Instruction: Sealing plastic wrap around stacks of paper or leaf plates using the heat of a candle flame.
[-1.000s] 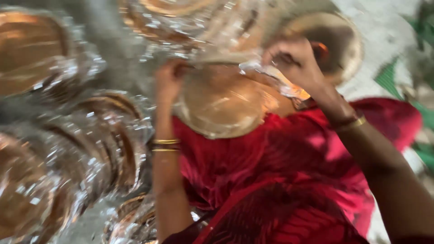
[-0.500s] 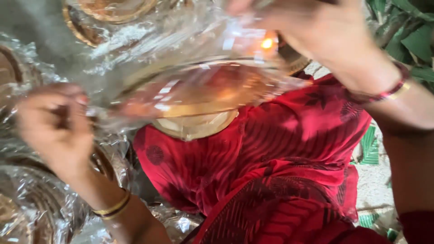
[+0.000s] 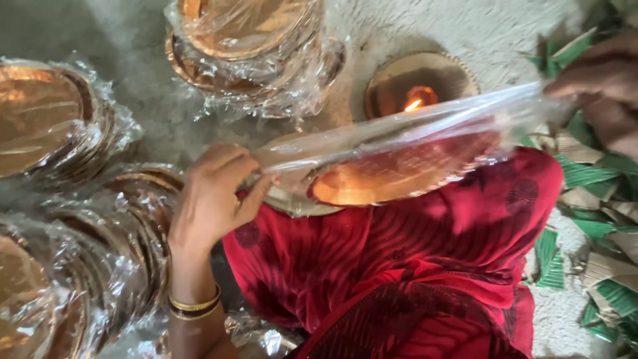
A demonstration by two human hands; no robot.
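Plate in clear plastic wrap, held over a red-clothed lap.
Wrapped plate stacks [image 3: 73, 199] lie left of the left hand [image 3: 212, 199]; another stack [image 3: 246, 46] lies beyond it. Copper-coloured plate [image 3: 399, 173], inside clear wrap [image 3: 412, 129], spans both hands: left fingers [image 3: 256, 193] pinch its near-left edge, right hand [image 3: 598, 86] grips the wrap's far end. Small flame [image 3: 413, 103] burns just behind the wrap.

The single head-worn camera looks steeply down from above the person's lap, close enough that the red garment [image 3: 425, 279] fills the lower middle of the frame. It faces forward and downward over the left hand [image 3: 212, 199] and right hand [image 3: 601, 86], with the floor [image 3: 465, 26] at the top edge. Wrapped plate stacks [image 3: 60, 126] lie at the left and green scraps [image 3: 591, 199] at the right.
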